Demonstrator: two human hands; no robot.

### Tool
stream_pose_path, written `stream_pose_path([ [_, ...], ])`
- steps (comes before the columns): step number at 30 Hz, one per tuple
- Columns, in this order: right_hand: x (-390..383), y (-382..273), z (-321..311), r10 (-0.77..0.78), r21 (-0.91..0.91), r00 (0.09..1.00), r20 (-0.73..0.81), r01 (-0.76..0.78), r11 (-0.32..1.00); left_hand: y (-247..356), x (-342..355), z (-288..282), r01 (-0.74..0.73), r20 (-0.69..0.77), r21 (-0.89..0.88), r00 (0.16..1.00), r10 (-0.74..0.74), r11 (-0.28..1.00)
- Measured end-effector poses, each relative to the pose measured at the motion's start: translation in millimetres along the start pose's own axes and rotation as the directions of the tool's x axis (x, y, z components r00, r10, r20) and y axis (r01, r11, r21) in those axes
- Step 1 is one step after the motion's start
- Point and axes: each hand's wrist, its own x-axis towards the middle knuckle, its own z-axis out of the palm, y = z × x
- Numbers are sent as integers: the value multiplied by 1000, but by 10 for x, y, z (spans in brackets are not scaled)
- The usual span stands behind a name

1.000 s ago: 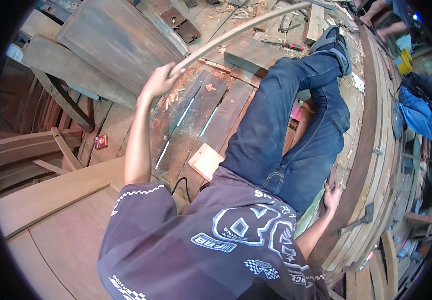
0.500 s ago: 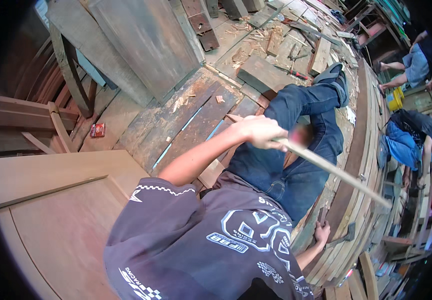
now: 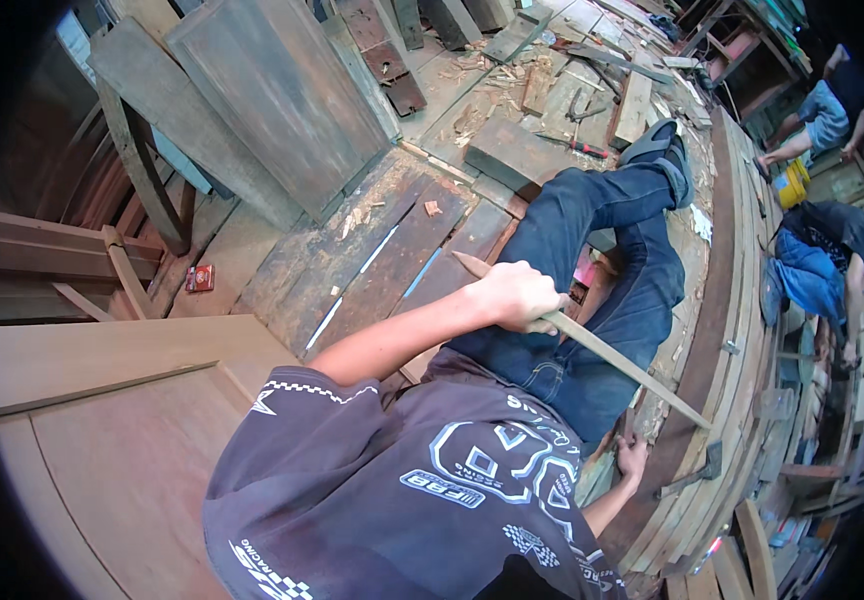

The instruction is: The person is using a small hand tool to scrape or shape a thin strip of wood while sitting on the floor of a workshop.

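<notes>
My left hand (image 3: 517,297) is closed round a long, thin wooden stick (image 3: 627,368), held slantwise above my thighs. One end of the stick is pointed and shows beyond my knuckles; the other reaches over the planks at the right. Low beside my right thigh, my right hand (image 3: 632,458) has its fingers curled about a small brownish piece that is too hidden to name. Close to that hand lies a hammer-like tool (image 3: 712,462) with a dark head, on the long boards (image 3: 687,420). My legs in jeans (image 3: 592,220) stretch away over the plank floor.
A thick wood block (image 3: 517,155), a red-and-black handled tool (image 3: 580,146) and pliers (image 3: 584,105) lie beyond my knees among shavings. A panelled door (image 3: 122,400) stands at my left near a red packet (image 3: 200,278). Two people (image 3: 822,260) and a yellow bucket (image 3: 792,185) are at right.
The stick's far end has swung left and slightly down, and its pointed end now shows more beyond my left hand. That hand has dropped a little; my right hand has shifted slightly left and up.
</notes>
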Motion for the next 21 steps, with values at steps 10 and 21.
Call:
stream_pose_path([
  [10,115,157,64,-23,66,999,28,21,998,39,-2,-9,11,16,-3,1000,-11,1000],
  [21,137,169,154,-56,117,998,0,56,992,-17,-91,-332,61,214,-10,975,-57,998],
])
